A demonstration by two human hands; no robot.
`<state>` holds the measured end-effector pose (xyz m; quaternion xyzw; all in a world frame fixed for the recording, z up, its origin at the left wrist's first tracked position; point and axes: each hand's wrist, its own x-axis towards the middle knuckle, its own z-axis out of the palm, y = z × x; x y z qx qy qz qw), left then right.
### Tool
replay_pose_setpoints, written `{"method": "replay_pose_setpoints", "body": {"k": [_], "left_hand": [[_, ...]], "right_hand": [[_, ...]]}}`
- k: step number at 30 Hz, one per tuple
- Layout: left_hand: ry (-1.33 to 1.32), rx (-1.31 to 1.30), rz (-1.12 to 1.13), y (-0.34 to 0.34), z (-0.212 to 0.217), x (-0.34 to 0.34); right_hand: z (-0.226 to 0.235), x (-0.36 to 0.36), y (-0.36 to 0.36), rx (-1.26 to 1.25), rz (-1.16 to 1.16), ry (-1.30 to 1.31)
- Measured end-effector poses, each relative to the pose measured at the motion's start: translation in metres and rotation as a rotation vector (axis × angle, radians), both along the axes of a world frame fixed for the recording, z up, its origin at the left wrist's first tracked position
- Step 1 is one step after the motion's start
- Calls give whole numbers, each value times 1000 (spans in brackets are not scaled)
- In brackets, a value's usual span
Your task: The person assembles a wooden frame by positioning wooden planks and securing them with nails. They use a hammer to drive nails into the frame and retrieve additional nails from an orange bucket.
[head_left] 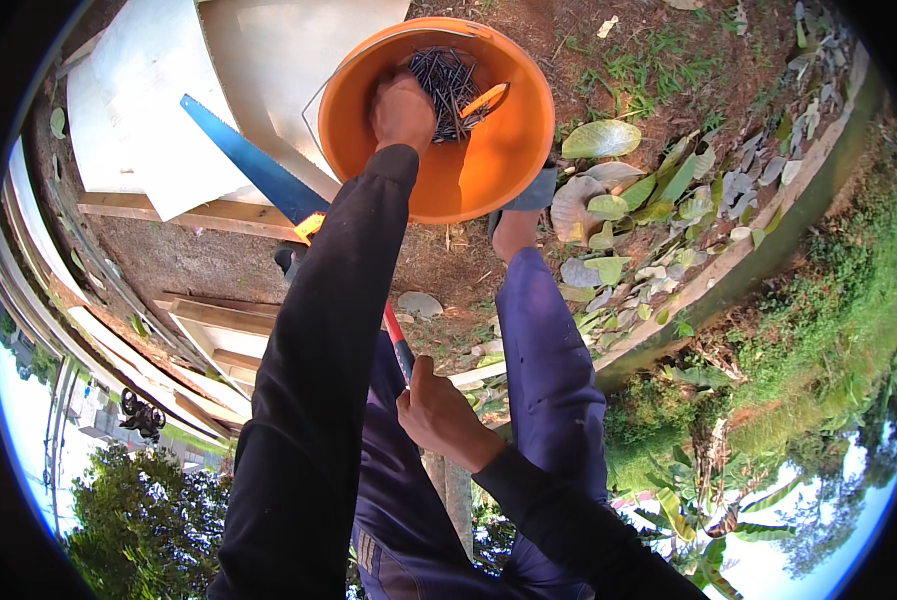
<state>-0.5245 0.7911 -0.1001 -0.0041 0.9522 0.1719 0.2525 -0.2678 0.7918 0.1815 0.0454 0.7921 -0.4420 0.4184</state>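
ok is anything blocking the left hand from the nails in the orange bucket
Nothing visible does: the left hand is inside the orange bucket, at the left of the dark nails. A slim orange object lies toward their right side, away from the hand. The fingertips are too hidden to tell contact.

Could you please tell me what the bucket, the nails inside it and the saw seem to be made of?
Bucket: probably plastic, smooth, with even orange colour and a moulded-looking rim.
Nails: apparently metal, dark grey; thin, straight shafts with small glints.
Saw blade: likely metal with a blue coating; thin, flat and toothed.
Saw handle: yellow-orange, perhaps plastic, but mostly hidden.
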Motion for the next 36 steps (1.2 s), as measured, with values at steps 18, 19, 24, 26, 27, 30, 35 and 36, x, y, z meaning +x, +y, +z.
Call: {"method": "replay_pose_setpoints", "body": {"k": [18, 19, 24, 26, 27, 30, 35, 36], "left_hand": [[-908, 774, 620, -27, 26, -3], [-895, 781, 644, -24, 31, -3], [-852, 778, 709, -17, 45, -8], [-860, 793, 715, -19, 45, -10], [-865, 794, 718, -19, 45, -10], [-843, 797, 724, -23, 41, -12], [-799, 634, 582, -29, 33, -15], [-758, 572, 588, -30, 32, -14]], "right_hand": [[2, -20, 11, -37, -144, -73], [0, -17, 9, -32, -122, -44], [1, -24, 8, -30, -193, -112], [0, -20, 7, -46, -145, -89], [0, -19, 7, -50, -146, -104], [0, -23, 6, -38, -186, -189], [2, -26, 8, -71, -190, -132], [4, -29, 9, -72, -224, -135]]}}
